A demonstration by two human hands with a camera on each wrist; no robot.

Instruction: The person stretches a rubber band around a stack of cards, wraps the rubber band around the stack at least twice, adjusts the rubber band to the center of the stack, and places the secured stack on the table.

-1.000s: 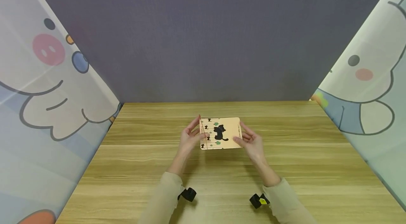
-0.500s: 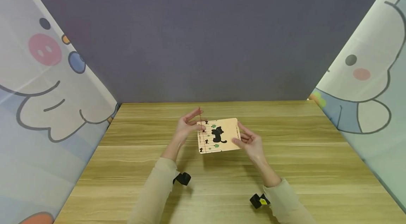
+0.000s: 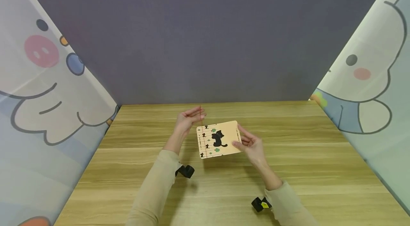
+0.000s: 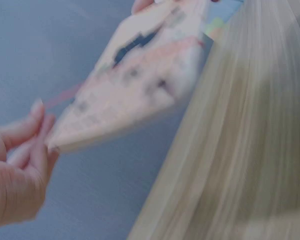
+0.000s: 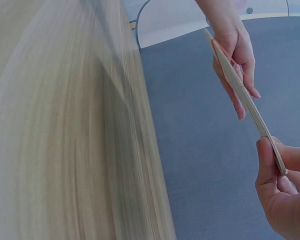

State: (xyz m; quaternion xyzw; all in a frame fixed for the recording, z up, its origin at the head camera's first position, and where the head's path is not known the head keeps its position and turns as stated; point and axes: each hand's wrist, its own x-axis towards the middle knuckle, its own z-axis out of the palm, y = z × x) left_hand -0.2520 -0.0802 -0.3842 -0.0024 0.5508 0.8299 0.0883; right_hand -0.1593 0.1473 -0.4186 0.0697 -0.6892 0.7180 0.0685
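A thin cream notebook (image 3: 231, 133) with a black cat and small green prints is held up over the table in the head view, tilted. A red elastic band (image 3: 205, 147) runs across its left part and stretches past the top edge. My left hand (image 3: 185, 123) pinches that stretched part beyond the notebook's upper left corner. With thumb on the cover and fingers behind, my right hand (image 3: 254, 149) grips the right edge. The left wrist view shows the notebook (image 4: 135, 85) blurred; edge-on in the right wrist view, the notebook (image 5: 247, 102) looks slim.
A wood-grain table (image 3: 320, 162) lies beneath both hands. Behind it rises a dark grey panel (image 3: 211, 41), with cartoon-printed sheets (image 3: 29, 119) at the sides. Black devices (image 3: 185, 171) sit by the sleeved wrists.
My left hand has moved from the notebook's left side up and away, drawing the red band past the top edge. The notebook has tilted, its left end lower; the right hand keeps its grip.
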